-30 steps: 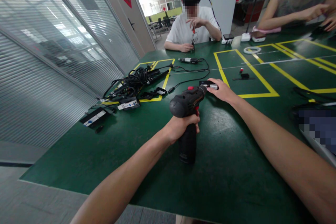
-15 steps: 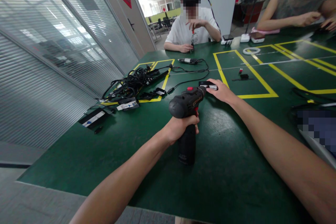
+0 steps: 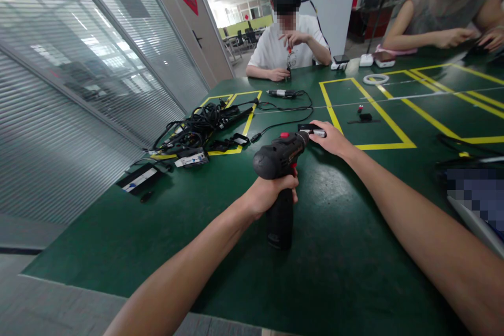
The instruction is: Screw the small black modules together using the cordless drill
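Observation:
My left hand [image 3: 271,191] is wrapped round the grip of a black cordless drill [image 3: 281,155] with a red switch on top. Its body tilts so that the chuck points away from me and to the right. Beyond the chuck, my right hand [image 3: 328,137] grips a small black box-shaped piece with a whitish strip [image 3: 305,128]. The drill's tip reaches that piece at my fingers; whether they touch, I cannot tell. My palm hides part of the small piece.
A heap of black cables [image 3: 208,121] lies left on the green table [image 3: 334,273], with black adapters [image 3: 137,177] nearby. A silver-black pen-like tool [image 3: 281,93] trails a cord. Tape ring [image 3: 376,79] and small black part [image 3: 365,116] lie right. Two people sit across.
The view has shifted very slightly. Both my hands, the drill and the small black piece keep practically the same places.

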A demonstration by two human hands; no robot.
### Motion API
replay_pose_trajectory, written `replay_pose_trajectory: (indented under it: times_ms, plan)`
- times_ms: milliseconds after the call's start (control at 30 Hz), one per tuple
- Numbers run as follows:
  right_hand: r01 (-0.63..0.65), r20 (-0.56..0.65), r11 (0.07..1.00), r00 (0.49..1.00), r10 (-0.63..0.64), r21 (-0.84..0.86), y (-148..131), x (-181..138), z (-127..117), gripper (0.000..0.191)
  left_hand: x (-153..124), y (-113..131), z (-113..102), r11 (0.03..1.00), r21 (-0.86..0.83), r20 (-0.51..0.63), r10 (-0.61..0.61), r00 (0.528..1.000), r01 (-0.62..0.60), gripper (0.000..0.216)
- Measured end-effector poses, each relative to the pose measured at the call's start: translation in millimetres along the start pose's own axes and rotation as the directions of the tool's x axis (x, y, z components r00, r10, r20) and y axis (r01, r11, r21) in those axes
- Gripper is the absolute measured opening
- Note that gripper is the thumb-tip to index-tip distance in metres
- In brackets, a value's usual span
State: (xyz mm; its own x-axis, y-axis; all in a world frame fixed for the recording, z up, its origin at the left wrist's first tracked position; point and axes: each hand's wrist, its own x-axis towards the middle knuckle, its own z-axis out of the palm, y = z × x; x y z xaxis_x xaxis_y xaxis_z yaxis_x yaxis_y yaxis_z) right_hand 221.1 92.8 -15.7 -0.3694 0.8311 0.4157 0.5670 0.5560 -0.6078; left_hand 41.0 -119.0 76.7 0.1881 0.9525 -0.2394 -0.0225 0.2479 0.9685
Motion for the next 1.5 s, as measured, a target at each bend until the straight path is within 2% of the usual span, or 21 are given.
replay_pose_trajectory:
  times_ms: [800,1500]
  plan:
    - [0.01,-0.009,1.0,1.0,-0.01,0.024,0.2,-0.2,0.8,0.045,0.9,-1.8,-0.4,0.999,0.011,0.006,0.033,0.999,-0.034,0.016]
    - [0.015,-0.013,1.0,1.0,-0.015,0.014,1.4,0.5,2.0,0.045,-0.4,-0.8,0.1,1.0,0.022,-0.006,-0.002,1.0,0.003,0.018]
